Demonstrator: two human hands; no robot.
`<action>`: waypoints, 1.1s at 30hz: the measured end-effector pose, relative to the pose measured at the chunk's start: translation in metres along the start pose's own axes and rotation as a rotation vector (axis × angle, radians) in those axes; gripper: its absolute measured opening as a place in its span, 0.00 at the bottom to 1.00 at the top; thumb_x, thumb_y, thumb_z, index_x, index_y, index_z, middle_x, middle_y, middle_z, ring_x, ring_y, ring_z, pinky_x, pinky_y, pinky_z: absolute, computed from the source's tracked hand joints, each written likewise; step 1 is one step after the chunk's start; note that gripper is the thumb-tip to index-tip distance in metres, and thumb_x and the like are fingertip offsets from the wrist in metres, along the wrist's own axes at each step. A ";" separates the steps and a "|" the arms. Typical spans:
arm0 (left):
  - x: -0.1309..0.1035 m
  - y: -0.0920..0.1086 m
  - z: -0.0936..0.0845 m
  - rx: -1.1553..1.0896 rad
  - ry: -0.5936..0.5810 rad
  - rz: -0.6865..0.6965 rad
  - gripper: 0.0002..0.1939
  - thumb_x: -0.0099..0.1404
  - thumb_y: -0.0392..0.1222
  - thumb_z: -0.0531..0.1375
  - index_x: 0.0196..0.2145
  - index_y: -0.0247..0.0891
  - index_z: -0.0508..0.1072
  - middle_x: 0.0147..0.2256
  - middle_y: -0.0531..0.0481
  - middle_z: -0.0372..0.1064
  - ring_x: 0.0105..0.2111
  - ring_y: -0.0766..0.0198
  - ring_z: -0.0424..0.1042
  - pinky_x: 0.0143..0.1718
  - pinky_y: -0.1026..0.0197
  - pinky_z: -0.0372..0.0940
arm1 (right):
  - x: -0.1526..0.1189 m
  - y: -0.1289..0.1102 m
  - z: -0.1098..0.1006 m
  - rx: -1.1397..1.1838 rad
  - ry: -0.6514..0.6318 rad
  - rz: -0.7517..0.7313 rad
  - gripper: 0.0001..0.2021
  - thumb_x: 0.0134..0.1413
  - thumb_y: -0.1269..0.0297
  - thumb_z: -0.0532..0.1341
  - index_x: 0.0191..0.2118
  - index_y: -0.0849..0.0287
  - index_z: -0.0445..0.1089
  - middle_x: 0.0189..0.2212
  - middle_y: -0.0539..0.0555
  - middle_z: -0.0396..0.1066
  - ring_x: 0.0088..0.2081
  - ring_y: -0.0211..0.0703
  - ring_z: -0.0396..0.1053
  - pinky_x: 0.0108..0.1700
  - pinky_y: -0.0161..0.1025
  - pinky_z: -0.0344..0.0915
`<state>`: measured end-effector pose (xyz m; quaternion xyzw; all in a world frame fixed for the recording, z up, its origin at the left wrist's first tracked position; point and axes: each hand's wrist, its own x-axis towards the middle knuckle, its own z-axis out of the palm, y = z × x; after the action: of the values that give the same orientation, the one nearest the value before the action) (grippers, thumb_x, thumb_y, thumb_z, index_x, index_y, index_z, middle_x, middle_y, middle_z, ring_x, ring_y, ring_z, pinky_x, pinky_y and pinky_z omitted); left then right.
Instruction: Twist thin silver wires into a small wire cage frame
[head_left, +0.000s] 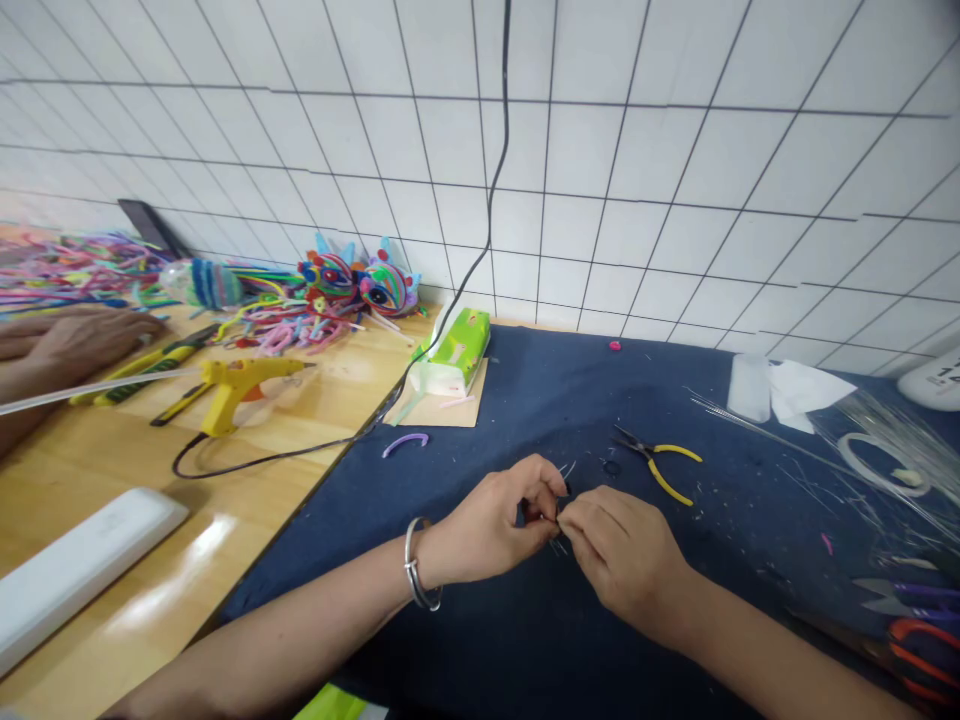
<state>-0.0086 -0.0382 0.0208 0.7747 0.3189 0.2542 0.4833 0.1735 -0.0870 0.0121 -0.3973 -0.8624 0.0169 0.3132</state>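
Observation:
My left hand (pixel 499 515), with a silver bracelet (pixel 412 565) at the wrist, is closed in a pinch over the dark blue cloth (pixel 450 630). Fingertip to fingertip with it, my right hand (pixel 626 550) pinches too. Fine strands of thin wire (pixel 568 470) poke out above and below the fingers; most of what they hold is hidden. Beyond my right hand lie pliers (pixel 660 460) with yellow handles, jaws toward the upper left. A small dark ring (pixel 611 467) rests on the cloth beside them.
On the wooden table at left are a yellow glue gun (pixel 244 390), a white bar-shaped case (pixel 82 570), pipe cleaners (pixel 285 325) and another person's hand (pixel 90 340). A tissue pack (pixel 457 350) stands near the tiled wall. Loose wires (pixel 892 440) and orange-handled scissors (pixel 919 650) lie at right.

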 end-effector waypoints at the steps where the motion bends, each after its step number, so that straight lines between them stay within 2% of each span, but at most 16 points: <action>1: 0.000 0.000 0.001 -0.008 -0.002 0.004 0.12 0.55 0.29 0.56 0.38 0.37 0.62 0.27 0.54 0.68 0.26 0.68 0.67 0.29 0.66 0.60 | 0.002 0.000 0.000 0.066 0.004 0.045 0.06 0.55 0.75 0.52 0.34 0.61 0.64 0.29 0.53 0.67 0.31 0.39 0.65 0.34 0.37 0.63; 4: -0.002 0.001 0.001 -0.039 -0.006 0.001 0.12 0.56 0.30 0.56 0.38 0.37 0.61 0.27 0.54 0.67 0.27 0.68 0.67 0.30 0.65 0.60 | 0.004 0.001 -0.001 0.201 0.007 0.128 0.07 0.54 0.75 0.52 0.37 0.60 0.63 0.30 0.53 0.67 0.33 0.38 0.66 0.35 0.36 0.65; 7: -0.002 0.000 0.001 -0.093 0.009 -0.008 0.13 0.56 0.31 0.57 0.39 0.38 0.59 0.27 0.54 0.68 0.28 0.67 0.68 0.33 0.64 0.60 | 0.002 0.005 -0.001 0.155 0.019 0.086 0.10 0.55 0.74 0.51 0.42 0.60 0.64 0.32 0.54 0.68 0.33 0.39 0.66 0.36 0.37 0.65; 9: -0.001 -0.001 0.001 -0.132 -0.008 -0.013 0.15 0.55 0.30 0.58 0.40 0.37 0.59 0.27 0.54 0.67 0.29 0.67 0.68 0.34 0.63 0.60 | -0.002 0.009 -0.001 0.016 0.026 -0.011 0.10 0.56 0.74 0.52 0.43 0.61 0.64 0.31 0.54 0.68 0.32 0.39 0.66 0.35 0.38 0.64; 12: 0.001 -0.004 0.001 -0.169 -0.080 -0.032 0.16 0.55 0.30 0.58 0.40 0.37 0.58 0.28 0.53 0.67 0.28 0.67 0.67 0.33 0.64 0.61 | -0.006 0.014 -0.006 -0.210 -0.012 -0.245 0.10 0.56 0.74 0.53 0.43 0.63 0.65 0.27 0.54 0.68 0.29 0.41 0.65 0.31 0.40 0.62; 15: 0.003 -0.005 -0.001 -0.176 -0.158 -0.065 0.16 0.55 0.29 0.58 0.40 0.37 0.58 0.29 0.53 0.67 0.27 0.68 0.66 0.30 0.65 0.60 | -0.004 0.014 -0.015 -0.318 -0.080 -0.456 0.09 0.55 0.74 0.54 0.42 0.65 0.66 0.28 0.56 0.69 0.29 0.43 0.65 0.29 0.42 0.60; 19: 0.005 -0.003 -0.002 -0.154 -0.228 -0.077 0.17 0.54 0.29 0.58 0.41 0.37 0.58 0.28 0.53 0.67 0.27 0.68 0.67 0.31 0.64 0.61 | 0.004 0.007 -0.023 -0.304 -0.131 -0.511 0.07 0.56 0.72 0.53 0.37 0.60 0.68 0.26 0.54 0.68 0.27 0.40 0.63 0.26 0.40 0.58; 23: 0.005 -0.001 -0.001 -0.151 -0.238 -0.056 0.17 0.55 0.29 0.58 0.41 0.36 0.60 0.28 0.53 0.67 0.28 0.67 0.67 0.31 0.64 0.61 | 0.005 0.005 -0.022 -0.279 -0.154 -0.491 0.07 0.56 0.73 0.53 0.33 0.57 0.67 0.24 0.51 0.66 0.26 0.39 0.62 0.25 0.40 0.55; 29: 0.003 -0.002 0.005 -0.306 0.063 -0.065 0.14 0.57 0.34 0.61 0.39 0.36 0.59 0.29 0.51 0.69 0.29 0.68 0.68 0.34 0.63 0.63 | -0.005 0.018 -0.007 -0.291 0.006 -0.266 0.04 0.54 0.73 0.55 0.31 0.59 0.65 0.23 0.51 0.64 0.26 0.39 0.60 0.29 0.40 0.57; 33: 0.002 -0.006 0.008 -0.420 0.138 -0.047 0.15 0.56 0.35 0.62 0.37 0.36 0.60 0.29 0.51 0.71 0.30 0.68 0.69 0.36 0.63 0.64 | -0.004 0.017 -0.002 -0.142 0.077 -0.139 0.03 0.52 0.74 0.56 0.31 0.60 0.64 0.24 0.51 0.64 0.28 0.38 0.61 0.30 0.38 0.59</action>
<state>-0.0033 -0.0392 0.0122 0.6302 0.3094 0.3561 0.6167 0.1882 -0.0786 0.0067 -0.3581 -0.8742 -0.0812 0.3177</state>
